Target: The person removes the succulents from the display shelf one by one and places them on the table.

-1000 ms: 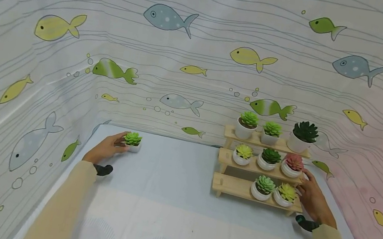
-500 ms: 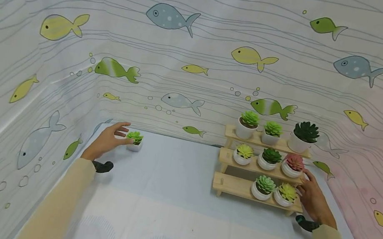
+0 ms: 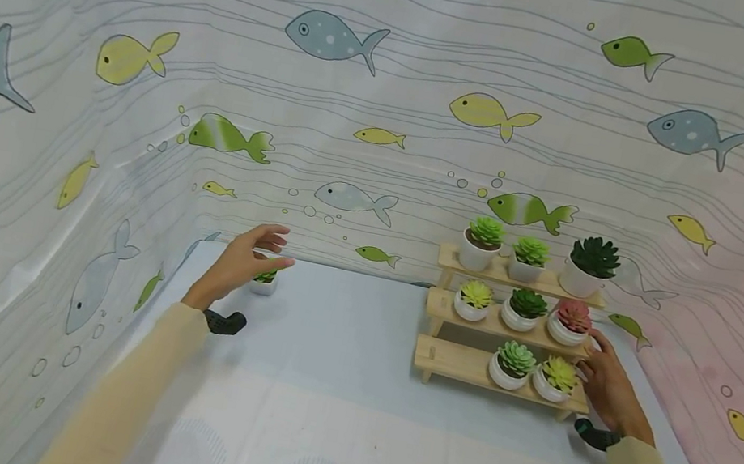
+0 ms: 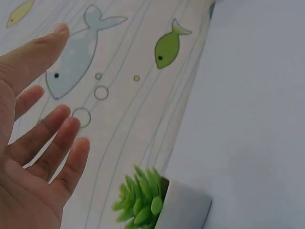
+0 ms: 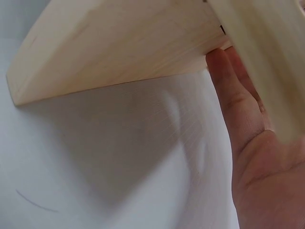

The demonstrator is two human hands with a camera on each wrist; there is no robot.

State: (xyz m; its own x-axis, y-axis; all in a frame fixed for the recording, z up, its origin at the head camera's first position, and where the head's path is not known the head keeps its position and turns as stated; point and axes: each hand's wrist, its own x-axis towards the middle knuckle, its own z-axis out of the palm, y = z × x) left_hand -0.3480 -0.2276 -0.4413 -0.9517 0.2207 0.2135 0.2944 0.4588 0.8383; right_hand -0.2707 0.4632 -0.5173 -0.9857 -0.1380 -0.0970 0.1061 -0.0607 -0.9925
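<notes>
Fish-print sheeting (image 3: 411, 62) backed the desk (image 3: 337, 349); left grip (image 3: 241, 263), fingers apart, hovered near a potted succulent (image 4: 164, 206); right grip (image 3: 611, 391) clamped a wooden stand (image 3: 457, 361).

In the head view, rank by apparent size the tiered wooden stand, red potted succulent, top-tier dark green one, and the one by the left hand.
1. Tiered wooden stand
2. Top-tier dark green potted succulent
3. Red potted succulent
Unranked: bright green potted succulent; the left hand partly hides it.
</notes>
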